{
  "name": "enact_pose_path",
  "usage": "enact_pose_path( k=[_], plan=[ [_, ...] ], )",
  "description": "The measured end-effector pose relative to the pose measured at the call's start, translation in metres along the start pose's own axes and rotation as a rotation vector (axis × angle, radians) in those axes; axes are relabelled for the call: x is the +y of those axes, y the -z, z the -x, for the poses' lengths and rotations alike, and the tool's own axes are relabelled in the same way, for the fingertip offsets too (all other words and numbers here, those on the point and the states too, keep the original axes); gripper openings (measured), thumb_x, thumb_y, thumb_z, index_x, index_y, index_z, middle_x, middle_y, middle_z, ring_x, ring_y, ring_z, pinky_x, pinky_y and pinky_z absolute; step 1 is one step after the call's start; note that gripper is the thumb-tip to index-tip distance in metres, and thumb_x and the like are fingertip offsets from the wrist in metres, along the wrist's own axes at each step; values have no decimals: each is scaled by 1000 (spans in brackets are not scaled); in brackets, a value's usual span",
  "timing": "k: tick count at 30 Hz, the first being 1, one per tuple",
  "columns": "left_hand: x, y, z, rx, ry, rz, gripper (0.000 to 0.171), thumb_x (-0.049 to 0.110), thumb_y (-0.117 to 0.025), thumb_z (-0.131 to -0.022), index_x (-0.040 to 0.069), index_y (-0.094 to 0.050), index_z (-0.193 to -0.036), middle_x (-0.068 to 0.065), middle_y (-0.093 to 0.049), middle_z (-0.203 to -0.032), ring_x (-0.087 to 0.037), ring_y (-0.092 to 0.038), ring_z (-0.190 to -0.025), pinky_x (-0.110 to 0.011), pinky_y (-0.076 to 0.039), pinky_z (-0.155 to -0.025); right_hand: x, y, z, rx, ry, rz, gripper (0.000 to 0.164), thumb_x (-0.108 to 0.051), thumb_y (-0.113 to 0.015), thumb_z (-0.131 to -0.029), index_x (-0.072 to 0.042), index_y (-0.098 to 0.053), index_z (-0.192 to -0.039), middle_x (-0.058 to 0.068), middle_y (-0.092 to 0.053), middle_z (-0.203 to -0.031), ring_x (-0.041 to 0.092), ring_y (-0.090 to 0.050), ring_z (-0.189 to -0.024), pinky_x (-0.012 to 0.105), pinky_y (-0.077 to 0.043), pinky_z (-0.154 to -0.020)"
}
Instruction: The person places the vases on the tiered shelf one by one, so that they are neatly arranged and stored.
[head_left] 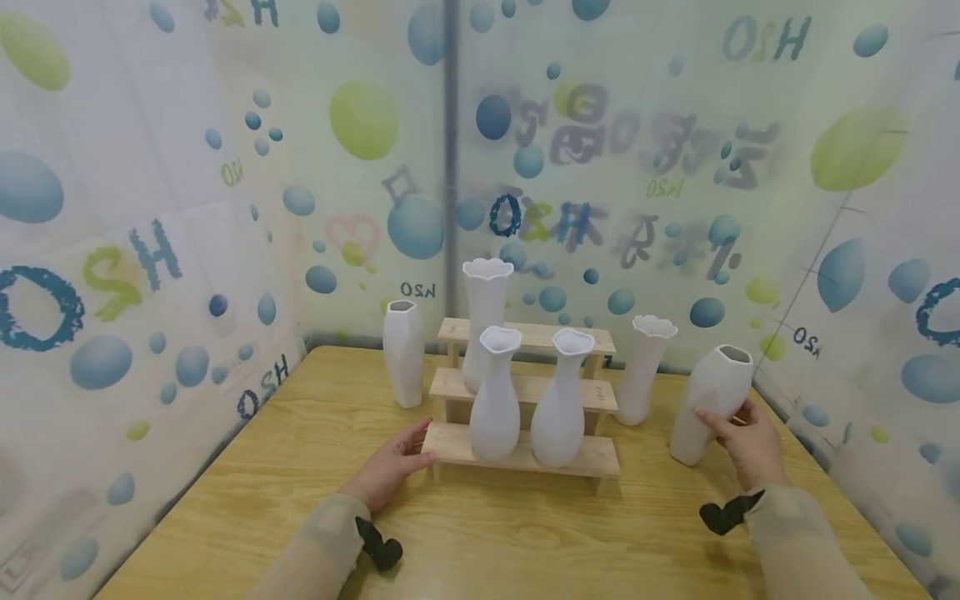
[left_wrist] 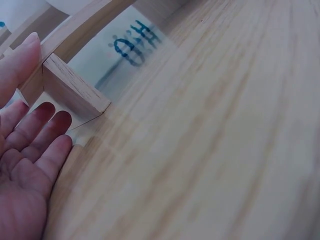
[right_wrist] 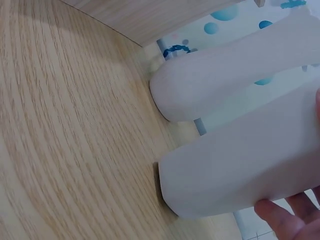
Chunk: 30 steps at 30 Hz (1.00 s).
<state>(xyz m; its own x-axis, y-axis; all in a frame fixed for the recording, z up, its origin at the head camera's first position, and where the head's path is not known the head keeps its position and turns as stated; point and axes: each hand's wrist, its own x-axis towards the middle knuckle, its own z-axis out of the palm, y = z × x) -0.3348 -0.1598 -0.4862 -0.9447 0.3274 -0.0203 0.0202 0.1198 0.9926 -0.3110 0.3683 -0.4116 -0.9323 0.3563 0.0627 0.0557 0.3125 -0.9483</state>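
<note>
My right hand (head_left: 754, 446) holds a white faceted vase (head_left: 712, 396), thumb on the near side and fingers round the far right side. The vase leans right, its base at the table. My left hand (head_left: 390, 467) touches the left end of a three-tier wooden stand (head_left: 450, 446), its fingers loosely bent in the left wrist view. On the stand are two white bulb-shaped vases (head_left: 495, 417) (head_left: 558, 421) in front and a tall scalloped-rim vase (head_left: 486, 312) behind. A scalloped-rim vase (right_wrist: 200, 80) stands between the stand and the held vase.
Another white faceted vase (head_left: 405, 358) stands on the wooden table (head_left: 510, 542), left of the stand. Patterned curtains (head_left: 360, 192) with bubbles and letters hang around the table's back and sides.
</note>
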Motion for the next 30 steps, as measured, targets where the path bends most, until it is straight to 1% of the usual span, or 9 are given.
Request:
enact_pose_path(
  k=[1, 4, 7, 9, 12, 16, 19, 24, 30],
  plan=[
    [0, 0, 0, 1, 2, -1, 78, 29, -70, -89, 13, -28, -152, -16, -38, -147, -33, -38, -131, -55, -25, -110, -1, 1, 1, 6, -6, 0, 96, -50, -68, -84, -4, -20, -152, 19, -32, -147, 31, -40, -125, 34, -48, -90],
    [2, 0, 0, 3, 6, -3, 78, 30, -71, -88, 14, -28, -152, -16, -37, -147, -33, -37, -131, -55, -24, -110, -2, 3, 3, 20, -3, 17, 95, -52, -68, -83, -5, -22, -152, 18, -34, -146, 29, -42, -122, 32, -50, -86],
    [1, 0, 0, 6, 6, 1, 78, 30, -71, -88, 14, -28, -152, -16, -37, -147, -34, -37, -132, -55, -24, -110, -3, 5, 5, 32, 17, 25, 93, -51, -69, -82, -6, -26, -151, 16, -38, -143, 24, -45, -117, 22, -50, -77],
    [0, 0, -1, 7, 5, 2, 78, 29, -71, -88, 14, -29, -152, -16, -37, -147, -33, -38, -131, -55, -24, -110, -5, 7, 7, 30, 29, 17, 91, -49, -70, -83, -7, -27, -151, 15, -39, -141, 21, -45, -115, 19, -50, -73],
    [-1, 0, -2, 7, 6, 2, 77, 29, -70, -89, 14, -29, -152, -16, -38, -147, -33, -38, -131, -55, -24, -110, -9, 9, 11, 9, 38, 13, 91, -49, -69, -83, -9, -25, -152, 17, -37, -144, 23, -44, -116, 21, -50, -74],
    [-1, 0, -2, 6, 6, -1, 77, 29, -70, -89, 14, -29, -152, -16, -38, -146, -33, -38, -131, -55, -24, -110, -16, 12, 16, -26, 52, 27, 93, -52, -66, -85, -7, -20, -153, 20, -32, -147, 31, -41, -122, 33, -51, -83],
    [0, 0, -2, 5, 7, 2, 77, 29, -70, -89, 14, -29, -152, -15, -38, -147, -33, -38, -131, -55, -24, -111, -22, 12, 18, -33, 73, 42, 92, -52, -65, -86, -5, -22, -152, 20, -33, -146, 31, -42, -121, 38, -50, -85],
    [1, -1, -1, 3, 7, 6, 77, 29, -70, -89, 13, -28, -152, -16, -38, -147, -33, -38, -132, -55, -24, -110, -34, 12, 21, -41, 104, 55, 88, -50, -65, -87, -3, -26, -150, 17, -37, -142, 23, -45, -115, 29, -51, -78],
    [0, -1, -1, -1, -7, 2, 77, 29, -69, -90, 11, -27, -152, -19, -36, -147, -35, -37, -132, -55, -24, -110, -51, 10, 26, -67, 119, 38, 86, -48, -66, -87, -2, -28, -149, 14, -40, -139, 17, -47, -111, 25, -52, -75]
  ],
)
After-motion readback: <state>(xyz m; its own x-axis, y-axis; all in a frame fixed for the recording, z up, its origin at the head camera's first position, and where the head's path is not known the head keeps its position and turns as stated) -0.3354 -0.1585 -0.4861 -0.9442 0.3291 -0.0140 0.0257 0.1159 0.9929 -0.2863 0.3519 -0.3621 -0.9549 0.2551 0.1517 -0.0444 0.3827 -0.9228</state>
